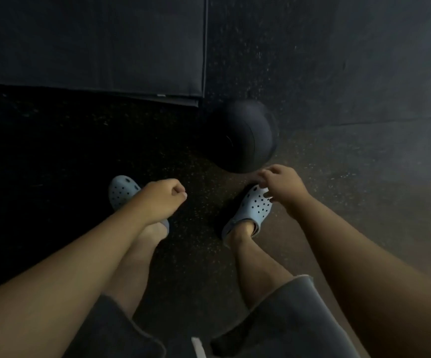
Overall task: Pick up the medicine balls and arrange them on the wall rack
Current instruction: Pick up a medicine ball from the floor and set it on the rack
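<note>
Head view: round black rubber medicine ball (242,135) lies on dark speckled floor (351,161), at 11 o'clock of right hand (282,186), ungripped. Left hand (164,195) is fisted, empty; right hangs relaxed, empty. Step judged: reach. Next move calls for both palms cupping the ball.

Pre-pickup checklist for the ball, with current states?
1. Target: medicine ball on the floor, in view: ok.
2. Free left hand, curled, holding nothing: ok.
3. Free right hand, near the ball, no grip: ok.
4. Both hands on the ball: not ok.
5. Gap between the ball and the right clog: cannot tell.
6. Sight of the wall rack: not ok.
</note>
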